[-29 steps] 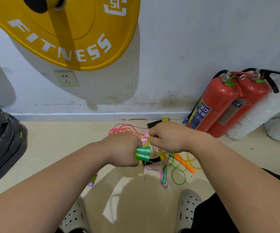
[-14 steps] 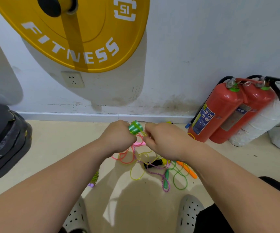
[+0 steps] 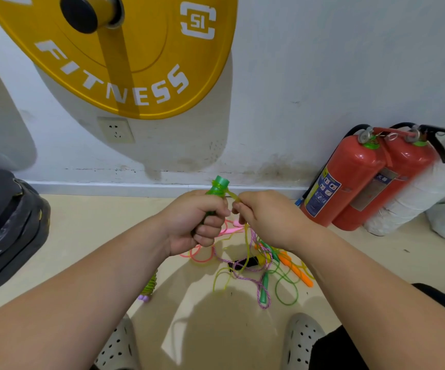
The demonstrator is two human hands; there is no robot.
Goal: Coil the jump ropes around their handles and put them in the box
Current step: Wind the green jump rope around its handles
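Above the tangled jump ropes (image 3: 265,275), the left hand (image 3: 197,222) grips a green handle (image 3: 218,186) and the right hand (image 3: 265,217) pinches its yellow cord (image 3: 247,244). Coiling seems barely begun, and no box is visible.

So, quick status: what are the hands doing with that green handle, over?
Left hand grips green handle. Right hand pinches its yellow-green rope by the top. Other ropes tangled on floor; no box in view.

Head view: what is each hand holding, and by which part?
Left hand grips the green handle around its shaft, top end clear of the fist. Right hand pinches the yellow-green rope beside that end.
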